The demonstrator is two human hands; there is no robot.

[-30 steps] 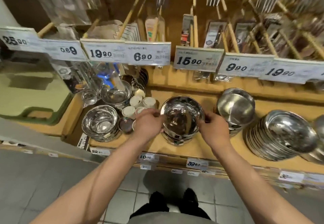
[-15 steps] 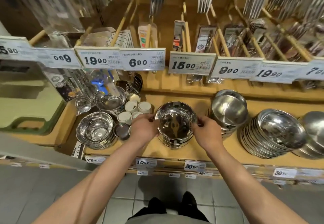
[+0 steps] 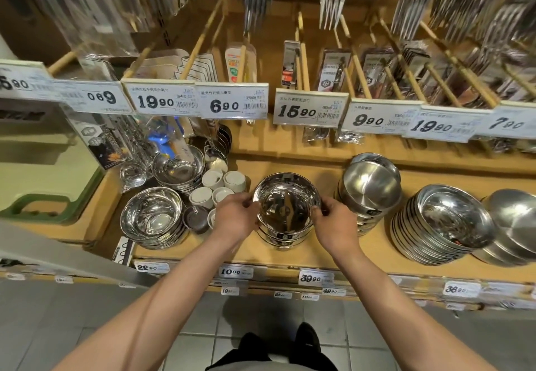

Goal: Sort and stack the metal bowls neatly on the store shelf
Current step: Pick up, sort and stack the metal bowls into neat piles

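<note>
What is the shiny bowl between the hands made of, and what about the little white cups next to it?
The shiny bowl looks like polished metal, probably stainless steel: it mirrors the lights and shelf like a looking-glass. The little white cups look like glazed ceramic, plain white with a soft sheen, though plastic cannot be ruled out.

A shiny metal bowl (image 3: 285, 205) is held upright between the fingers (image 3: 251, 204), nested atop a short stack (image 3: 282, 238).

Upper price tags (image 3: 234, 101) read 19.90, 6.90, 15.90, 9.90; shelf-edge tags (image 3: 315, 278) read 22.90, 10.00, 39.90.
</note>
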